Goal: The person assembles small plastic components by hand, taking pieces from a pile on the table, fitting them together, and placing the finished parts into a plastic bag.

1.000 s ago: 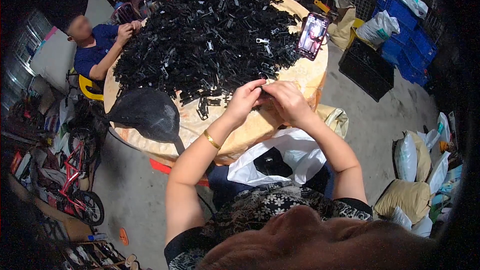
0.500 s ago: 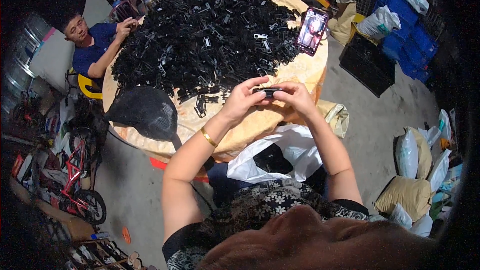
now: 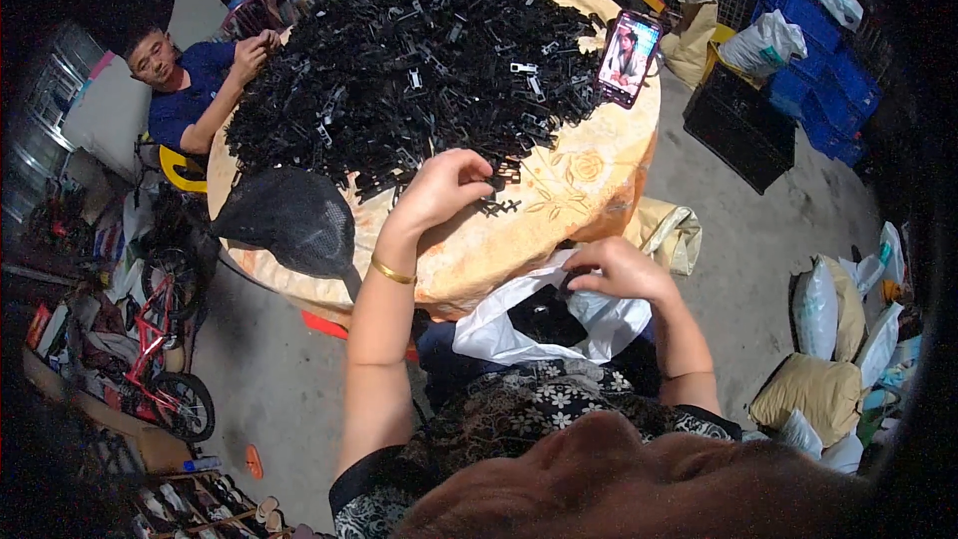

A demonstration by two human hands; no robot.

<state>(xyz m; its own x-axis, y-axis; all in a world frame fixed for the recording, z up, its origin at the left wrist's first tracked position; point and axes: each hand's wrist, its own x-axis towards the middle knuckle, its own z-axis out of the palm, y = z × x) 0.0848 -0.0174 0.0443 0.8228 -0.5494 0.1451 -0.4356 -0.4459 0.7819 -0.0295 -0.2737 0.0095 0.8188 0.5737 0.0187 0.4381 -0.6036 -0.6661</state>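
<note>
My left hand (image 3: 446, 187), with a gold bangle at the wrist, hovers at the near edge of a large heap of black plastic clip-like parts (image 3: 399, 80). Its thumb and curled fingers are apart, right beside a few loose black parts (image 3: 506, 174) on the tablecloth. My right hand (image 3: 621, 271) is over the rim of a white bag (image 3: 484, 324) in my lap. A gap shows between its thumb and fingers, and no part is visible in it. Dark pieces (image 3: 547, 317) lie inside the bag.
A round table with a cream-orange cloth (image 3: 569, 190) carries the heap, a lit phone (image 3: 629, 58) and a black mesh hood (image 3: 289, 225). Across it a co-worker (image 3: 190, 90) handles something small. Blue crates (image 3: 823, 70), a black crate (image 3: 738, 130) and sacks (image 3: 808, 394) stand right.
Both hands held a small black part together over the table. They have separated: the left moved to the heap's edge, the right down to the bag. The part no longer shows.
</note>
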